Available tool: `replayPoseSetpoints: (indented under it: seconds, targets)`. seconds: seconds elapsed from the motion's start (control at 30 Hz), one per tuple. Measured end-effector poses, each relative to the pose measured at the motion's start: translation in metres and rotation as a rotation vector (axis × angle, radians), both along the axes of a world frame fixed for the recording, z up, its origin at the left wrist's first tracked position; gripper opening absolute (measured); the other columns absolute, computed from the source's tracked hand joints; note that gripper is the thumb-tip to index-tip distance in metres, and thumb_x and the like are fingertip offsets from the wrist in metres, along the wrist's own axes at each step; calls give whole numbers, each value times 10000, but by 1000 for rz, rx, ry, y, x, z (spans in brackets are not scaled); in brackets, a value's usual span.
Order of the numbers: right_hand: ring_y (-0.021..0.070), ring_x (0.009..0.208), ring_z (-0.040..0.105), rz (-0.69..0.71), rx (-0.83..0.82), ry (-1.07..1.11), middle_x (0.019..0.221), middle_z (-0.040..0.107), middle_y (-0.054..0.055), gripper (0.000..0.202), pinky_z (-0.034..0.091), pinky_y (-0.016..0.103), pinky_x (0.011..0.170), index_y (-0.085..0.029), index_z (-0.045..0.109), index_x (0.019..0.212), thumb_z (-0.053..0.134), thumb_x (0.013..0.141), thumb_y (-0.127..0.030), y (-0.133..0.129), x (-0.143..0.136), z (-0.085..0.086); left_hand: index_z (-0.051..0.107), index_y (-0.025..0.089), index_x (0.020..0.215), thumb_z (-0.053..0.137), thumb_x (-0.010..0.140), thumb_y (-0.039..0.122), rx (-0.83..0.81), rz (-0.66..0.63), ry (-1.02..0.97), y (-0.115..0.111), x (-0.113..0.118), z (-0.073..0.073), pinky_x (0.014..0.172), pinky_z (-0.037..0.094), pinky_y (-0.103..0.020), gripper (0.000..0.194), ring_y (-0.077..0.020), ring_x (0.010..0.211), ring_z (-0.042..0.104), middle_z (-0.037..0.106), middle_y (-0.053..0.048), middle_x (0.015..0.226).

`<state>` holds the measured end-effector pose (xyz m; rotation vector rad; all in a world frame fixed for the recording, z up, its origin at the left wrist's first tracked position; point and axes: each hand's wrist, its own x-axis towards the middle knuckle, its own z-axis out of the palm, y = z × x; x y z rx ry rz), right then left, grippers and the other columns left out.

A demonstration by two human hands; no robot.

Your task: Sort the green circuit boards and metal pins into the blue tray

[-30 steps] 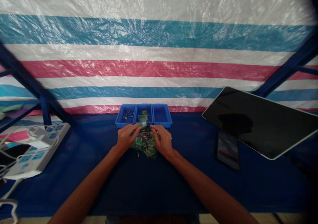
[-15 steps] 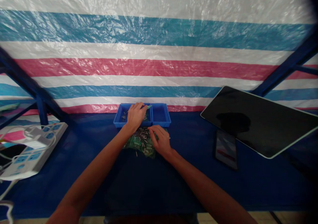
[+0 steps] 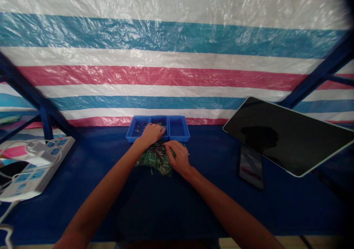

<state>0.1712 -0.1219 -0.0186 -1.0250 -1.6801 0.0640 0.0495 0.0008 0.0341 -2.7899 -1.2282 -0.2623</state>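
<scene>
A blue divided tray (image 3: 179, 140) stands at the back of the blue table; small metal pieces (image 3: 141, 127) lie in its left compartment, and none show in the right one. My left hand (image 3: 153, 133) is over the middle compartment, fingers bent down; what they hold, if anything, is hidden. Just in front of the tray lies a green plastic bag (image 3: 151, 158) with a heap of metal pins (image 3: 159, 151) on it. My right hand (image 3: 178, 156) rests at the heap's right side, thumb and forefinger brought together; anything between them is too small to name.
On the left sits a white power strip (image 3: 55, 160) with plugs and cables. A phone (image 3: 251, 167) and a large black panel with a pale edge (image 3: 293, 134) lie on the right. Striped sheeting (image 3: 177, 76) hangs behind, between blue frame bars.
My left hand has come down and slightly to the right over the middle compartment; the greenish piece by its fingers no longer shows. My right hand stays nearly in place at the pins.
</scene>
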Motion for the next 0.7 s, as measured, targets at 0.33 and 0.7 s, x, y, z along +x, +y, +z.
replayPoseSetpoints:
  seconds: [0.33,0.7]
  targets:
    - [192,840,605,-200,22,33,871,681,69,175,462,367,814,-190,654,916,481,887,-179,3,7,1,601,205,1187,479,923,355,14,-161,-410,-69,-53,-10,1006,429,-410,327,-219,1118,571,632,-93,1180]
    - [208,917,568,-129,-66,-146,937,645,72,198,471,370,848,-206,643,980,469,892,-174,5,12,12,236,313,1459,442,834,661,-104,-247,-23,-96,-78,-49,1147,147,-518,745,-312,1426,152,179,-93,1549]
